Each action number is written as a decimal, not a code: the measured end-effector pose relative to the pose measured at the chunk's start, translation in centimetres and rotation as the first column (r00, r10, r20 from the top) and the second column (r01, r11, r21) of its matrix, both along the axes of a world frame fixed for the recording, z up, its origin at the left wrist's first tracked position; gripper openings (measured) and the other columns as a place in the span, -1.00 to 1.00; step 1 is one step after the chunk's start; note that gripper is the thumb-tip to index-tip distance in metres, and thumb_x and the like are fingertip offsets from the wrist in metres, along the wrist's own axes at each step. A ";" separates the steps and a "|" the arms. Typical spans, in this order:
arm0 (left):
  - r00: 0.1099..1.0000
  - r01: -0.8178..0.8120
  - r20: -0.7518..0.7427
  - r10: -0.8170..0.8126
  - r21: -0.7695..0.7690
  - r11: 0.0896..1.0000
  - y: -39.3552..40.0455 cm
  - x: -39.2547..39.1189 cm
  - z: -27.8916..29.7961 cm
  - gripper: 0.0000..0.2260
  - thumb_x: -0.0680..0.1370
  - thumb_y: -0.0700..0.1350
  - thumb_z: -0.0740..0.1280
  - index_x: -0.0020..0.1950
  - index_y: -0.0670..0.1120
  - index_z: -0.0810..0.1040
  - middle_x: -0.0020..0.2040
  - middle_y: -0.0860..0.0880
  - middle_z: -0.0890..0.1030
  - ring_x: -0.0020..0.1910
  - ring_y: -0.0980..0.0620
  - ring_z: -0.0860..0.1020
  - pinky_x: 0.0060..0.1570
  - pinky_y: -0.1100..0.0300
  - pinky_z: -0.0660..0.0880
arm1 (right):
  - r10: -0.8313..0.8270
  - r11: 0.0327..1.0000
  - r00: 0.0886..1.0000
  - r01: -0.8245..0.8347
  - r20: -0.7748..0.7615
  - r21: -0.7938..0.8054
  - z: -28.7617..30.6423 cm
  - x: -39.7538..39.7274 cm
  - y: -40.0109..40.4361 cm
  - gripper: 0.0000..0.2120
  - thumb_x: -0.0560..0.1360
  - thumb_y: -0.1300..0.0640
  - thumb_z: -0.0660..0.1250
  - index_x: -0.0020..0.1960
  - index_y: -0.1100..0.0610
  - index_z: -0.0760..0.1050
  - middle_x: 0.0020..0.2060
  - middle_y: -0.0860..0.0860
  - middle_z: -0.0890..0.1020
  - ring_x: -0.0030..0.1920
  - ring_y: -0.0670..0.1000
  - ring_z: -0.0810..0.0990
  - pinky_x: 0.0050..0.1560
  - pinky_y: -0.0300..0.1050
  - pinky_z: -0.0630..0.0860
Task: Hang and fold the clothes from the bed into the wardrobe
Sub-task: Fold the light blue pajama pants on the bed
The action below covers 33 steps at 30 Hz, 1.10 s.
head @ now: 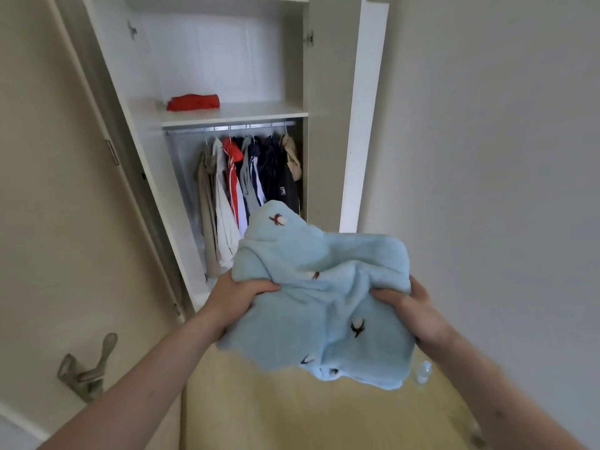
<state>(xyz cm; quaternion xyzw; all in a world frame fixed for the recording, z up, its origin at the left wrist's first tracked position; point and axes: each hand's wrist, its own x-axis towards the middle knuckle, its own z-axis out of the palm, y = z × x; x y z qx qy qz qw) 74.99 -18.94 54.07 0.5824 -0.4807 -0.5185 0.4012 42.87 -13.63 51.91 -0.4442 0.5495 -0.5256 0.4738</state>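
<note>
1. A folded pale blue cloth (324, 287) with small embroidered marks is held in the air, in front of the open wardrobe (324, 92) and not yet inside it.
2. The left hand (233, 297) is clamped on the cloth's left edge, fingers curled over the top; the right hand (412, 306) is clamped on the right edge the same way.
3. The lower layers are seen to sag loose, so the fold could probably be lost if either grip is eased before the cloth is set down.
4. A small clear bottle (423, 371) on the floor could be kicked.
5. Beyond, the rail (227, 127) is crowded with hung clothes (250, 180).
6. Above, bare room is left on the shelf (259, 112) right of a red folded garment (193, 102); its front edge could be caught by the cloth.
</note>
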 end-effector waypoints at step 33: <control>0.977 -0.202 0.017 0.214 -0.266 0.942 -58.8 9.3 13.9 -0.56 0.24 0.01 0.65 0.08 0.02 0.68 -0.10 0.05 0.75 -0.17 0.04 0.73 -0.25 0.12 0.63 | 0.152 0.967 0.986 -0.162 -0.067 -0.199 14.0 8.3 -66.2 -0.63 0.43 0.18 0.54 0.21 -0.01 0.62 0.01 -0.08 0.75 -0.01 -0.04 0.74 0.02 -0.01 0.66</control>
